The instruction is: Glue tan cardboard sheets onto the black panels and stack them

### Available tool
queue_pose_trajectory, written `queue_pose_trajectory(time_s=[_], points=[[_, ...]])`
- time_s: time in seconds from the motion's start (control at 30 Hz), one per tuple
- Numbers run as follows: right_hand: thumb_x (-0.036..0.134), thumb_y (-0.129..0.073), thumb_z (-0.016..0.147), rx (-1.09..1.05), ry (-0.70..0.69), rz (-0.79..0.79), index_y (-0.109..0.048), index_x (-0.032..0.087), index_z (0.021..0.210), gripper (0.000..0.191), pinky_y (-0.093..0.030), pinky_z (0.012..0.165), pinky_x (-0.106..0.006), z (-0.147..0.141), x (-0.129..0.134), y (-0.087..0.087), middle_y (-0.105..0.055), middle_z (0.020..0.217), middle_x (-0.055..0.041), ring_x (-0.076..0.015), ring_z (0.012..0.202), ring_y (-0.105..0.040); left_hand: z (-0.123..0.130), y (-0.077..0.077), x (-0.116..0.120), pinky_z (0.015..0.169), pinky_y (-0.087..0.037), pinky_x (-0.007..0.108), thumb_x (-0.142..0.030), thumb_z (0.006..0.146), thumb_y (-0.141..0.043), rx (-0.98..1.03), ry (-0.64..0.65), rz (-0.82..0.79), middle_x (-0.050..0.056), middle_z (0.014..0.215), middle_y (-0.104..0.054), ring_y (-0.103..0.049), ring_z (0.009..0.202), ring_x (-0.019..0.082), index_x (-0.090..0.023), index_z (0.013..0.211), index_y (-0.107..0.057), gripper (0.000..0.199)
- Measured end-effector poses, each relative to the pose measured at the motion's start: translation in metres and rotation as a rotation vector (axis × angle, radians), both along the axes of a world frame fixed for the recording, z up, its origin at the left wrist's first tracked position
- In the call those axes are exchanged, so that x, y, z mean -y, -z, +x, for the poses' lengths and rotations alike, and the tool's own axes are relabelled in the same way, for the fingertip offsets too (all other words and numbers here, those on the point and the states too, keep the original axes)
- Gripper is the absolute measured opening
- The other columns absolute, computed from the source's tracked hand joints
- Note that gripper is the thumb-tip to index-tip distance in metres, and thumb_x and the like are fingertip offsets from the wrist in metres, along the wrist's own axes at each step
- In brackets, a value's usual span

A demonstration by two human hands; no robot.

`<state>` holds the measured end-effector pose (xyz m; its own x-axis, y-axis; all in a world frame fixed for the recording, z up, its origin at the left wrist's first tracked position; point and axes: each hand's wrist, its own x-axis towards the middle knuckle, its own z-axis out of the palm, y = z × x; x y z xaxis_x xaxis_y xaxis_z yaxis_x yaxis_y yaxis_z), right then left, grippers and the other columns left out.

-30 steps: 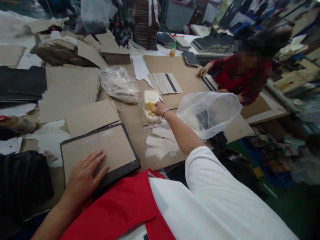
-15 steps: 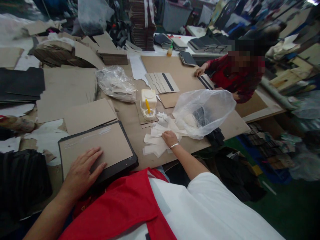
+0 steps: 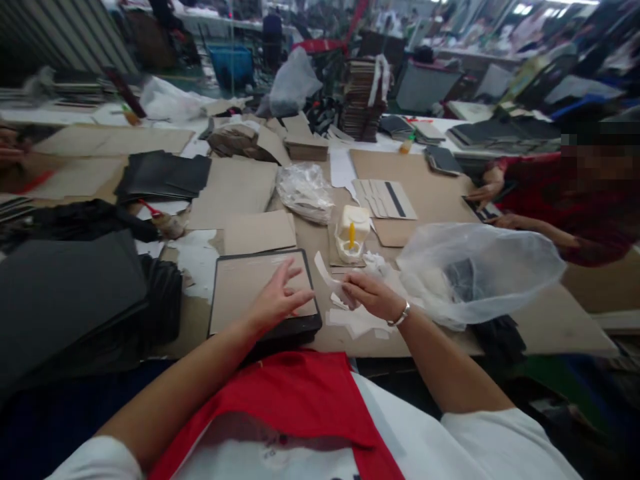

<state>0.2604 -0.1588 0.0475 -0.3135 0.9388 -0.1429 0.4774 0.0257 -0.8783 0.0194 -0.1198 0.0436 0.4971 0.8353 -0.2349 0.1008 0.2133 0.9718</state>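
Note:
My left hand is over a grey-brown board that lies on a black-edged stack. Its fingers are apart and nothing is in them. Fingers of my right hand pinch a white paper strip, whose free end curves up toward the stack. Below that hand, loose white pieces lie spread on the table. A white plastic container with a yellow-handled tool in its opening stands just beyond my hands.
A clear plastic bag lies open at the right. Beside it a co-worker in a red sleeve handles a small dark-striped piece. Black sheets are piled at the left. Cardboard sheets and a crumpled plastic bag lie farther back.
My right hand has lifted off the loose white pieces with a strip in its fingers. My left hand has risen from lying flat on the board. The view has turned left.

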Motion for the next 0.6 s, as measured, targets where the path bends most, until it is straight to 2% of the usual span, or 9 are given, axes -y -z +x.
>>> queue_pose_trajectory(time_s=[0.07, 0.1, 0.13, 0.2, 0.27, 0.4, 0.47, 0.6], points=[[0.055, -0.041, 0.087, -0.1, -0.088, -0.112, -0.048, 0.019, 0.078, 0.038, -0.037, 0.047, -0.02, -0.023, -0.008, -0.011, -0.052, 0.06, 0.0036, -0.0083, 0.049, -0.047, 0.007, 0.004, -0.005, 0.04, -0.036, 0.012, -0.042, 0.065, -0.076, 0.205, -0.004, -0.282, 0.013, 0.114, -0.059, -0.063, 0.065, 0.01, -0.023, 0.134, -0.036, 0.082], [0.057, -0.043, 0.085, -0.121, -0.103, -0.159, -0.048, 0.019, 0.077, 0.039, -0.035, 0.044, -0.019, -0.032, -0.012, -0.012, -0.051, 0.058, 0.0042, -0.008, 0.048, -0.045, 0.006, 0.006, -0.006, 0.038, -0.031, 0.011, -0.041, 0.062, -0.079, 0.281, -0.034, -0.355, 0.007, 0.097, -0.063, -0.06, 0.057, 0.007, -0.019, 0.124, -0.047, 0.073], [0.058, -0.045, 0.083, -0.128, -0.108, -0.189, -0.047, 0.02, 0.077, 0.039, -0.034, 0.043, -0.019, -0.041, -0.016, -0.012, -0.05, 0.057, 0.005, -0.0076, 0.046, -0.044, 0.001, 0.008, -0.007, 0.036, -0.027, 0.011, -0.039, 0.059, -0.081, 0.338, -0.088, -0.388, 0.002, 0.081, -0.062, -0.055, 0.05, 0.004, -0.015, 0.109, -0.056, 0.061], [0.057, -0.054, 0.077, -0.123, -0.106, -0.2, -0.048, 0.02, 0.076, 0.038, -0.031, 0.042, -0.019, -0.053, -0.024, -0.007, -0.047, 0.057, 0.0063, -0.0068, 0.047, -0.041, -0.015, 0.012, -0.008, 0.034, -0.026, 0.01, -0.035, 0.056, -0.083, 0.4, -0.23, -0.388, -0.003, 0.062, -0.055, -0.047, 0.044, 0.002, -0.011, 0.085, -0.06, 0.044], [0.055, -0.063, 0.07, -0.117, -0.114, -0.2, -0.05, 0.019, 0.075, 0.038, -0.031, 0.044, -0.019, -0.059, -0.032, -0.001, -0.046, 0.058, 0.0067, -0.0063, 0.049, -0.039, -0.035, 0.015, -0.008, 0.036, -0.031, 0.01, -0.029, 0.056, -0.083, 0.406, -0.379, -0.401, -0.005, 0.058, -0.054, -0.047, 0.045, 0.002, -0.011, 0.076, -0.058, 0.037], [0.057, -0.061, 0.068, -0.046, -0.103, -0.275, -0.051, 0.017, 0.067, 0.041, -0.033, 0.046, -0.02, -0.06, -0.054, 0.007, -0.045, 0.055, 0.0058, -0.0068, 0.049, -0.04, -0.075, 0.02, -0.015, 0.045, -0.046, 0.012, -0.017, 0.061, -0.078, 0.372, -0.594, -0.466, -0.005, 0.063, -0.058, -0.057, 0.051, 0.005, -0.014, 0.078, -0.053, 0.031], [0.059, -0.057, 0.069, -0.001, -0.062, -0.271, -0.049, 0.018, 0.063, 0.042, -0.033, 0.046, -0.021, -0.061, -0.066, 0.01, -0.043, 0.053, 0.006, -0.0073, 0.047, -0.04, -0.089, 0.021, -0.021, 0.048, -0.05, 0.014, -0.015, 0.065, -0.075, 0.368, -0.621, -0.468, -0.005, 0.065, -0.06, -0.061, 0.055, 0.006, -0.015, 0.079, -0.051, 0.027], [0.059, -0.05, 0.073, 0.094, 0.029, -0.192, -0.042, 0.021, 0.06, 0.041, -0.026, 0.043, -0.022, -0.066, -0.089, 0.014, -0.037, 0.045, 0.0077, -0.0077, 0.042, -0.034, -0.108, 0.022, -0.038, 0.05, -0.052, 0.016, -0.018, 0.067, -0.072, 0.273, -0.557, -0.422, -0.002, 0.066, -0.062, -0.064, 0.059, 0.009, -0.015, 0.079, -0.054, 0.021]])
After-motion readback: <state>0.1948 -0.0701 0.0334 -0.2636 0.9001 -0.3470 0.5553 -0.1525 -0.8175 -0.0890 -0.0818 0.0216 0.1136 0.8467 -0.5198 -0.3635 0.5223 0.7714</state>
